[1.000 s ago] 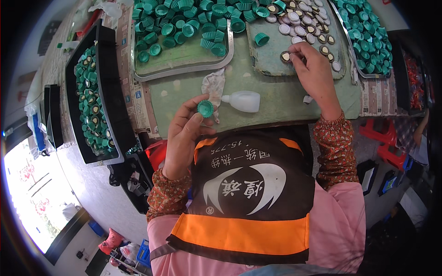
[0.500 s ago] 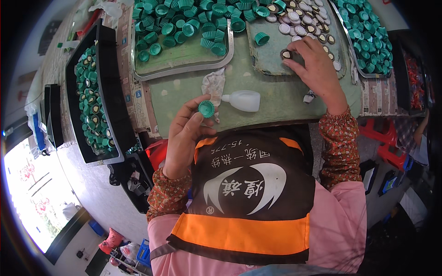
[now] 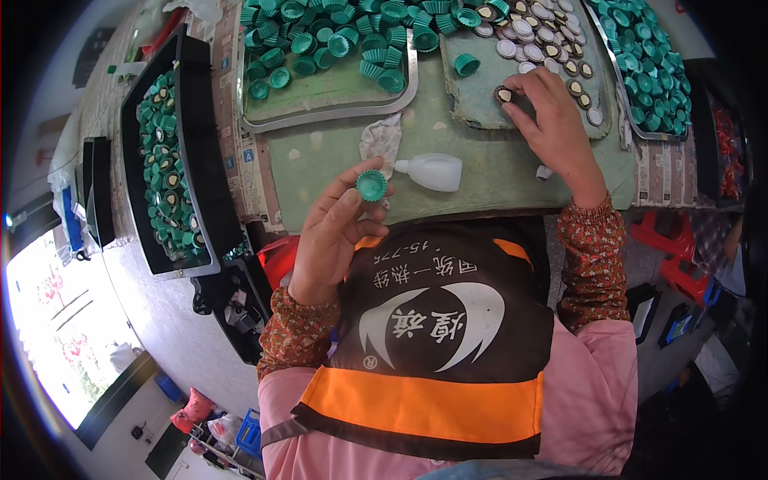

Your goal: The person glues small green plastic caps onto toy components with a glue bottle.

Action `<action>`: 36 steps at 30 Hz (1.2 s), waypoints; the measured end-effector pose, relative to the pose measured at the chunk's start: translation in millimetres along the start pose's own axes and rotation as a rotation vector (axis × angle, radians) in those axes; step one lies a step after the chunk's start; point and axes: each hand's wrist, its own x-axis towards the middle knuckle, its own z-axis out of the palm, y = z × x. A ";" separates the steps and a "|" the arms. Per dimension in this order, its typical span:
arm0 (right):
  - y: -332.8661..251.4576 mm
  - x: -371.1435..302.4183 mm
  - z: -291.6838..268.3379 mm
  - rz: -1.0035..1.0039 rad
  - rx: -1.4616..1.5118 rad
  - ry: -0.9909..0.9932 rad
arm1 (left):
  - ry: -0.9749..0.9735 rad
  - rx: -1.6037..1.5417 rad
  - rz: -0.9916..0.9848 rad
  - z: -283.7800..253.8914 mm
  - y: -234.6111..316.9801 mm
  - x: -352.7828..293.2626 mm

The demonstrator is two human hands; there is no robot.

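Observation:
My left hand (image 3: 324,232) pinches a small green fluted cup (image 3: 371,185) between thumb and fingers, its hollow side facing me. At the near edge of a worn green board (image 3: 476,108), my right hand (image 3: 558,132) grips a small round disc (image 3: 503,94) with a dark rim and a pale centre. Many similar discs (image 3: 552,50) lie spread beyond the fingers, some showing plain white faces. One loose green cup (image 3: 466,65) rests on the board, left of them. Between my hands, a white squeeze bottle (image 3: 434,172) lies on its side, next to a crumpled tissue (image 3: 381,138).
A metal-rimmed tray (image 3: 336,118) at the far left bears a heap of green cups. Another tray (image 3: 652,136) of cups stands at the far right. On the left, a black bin (image 3: 210,152) contains green cups, several with pale centres. Red stools (image 3: 680,276) stand below the table at right.
The whole view has shifted slightly, with table things now a little farther right. Both hands keep their holds; the disc in my right hand shows more of its pale centre.

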 end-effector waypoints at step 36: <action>-139.3 -28.9 28.2 -0.308 0.319 -0.071 | -0.082 -0.096 -0.088 -2.3 -20.8 -4.2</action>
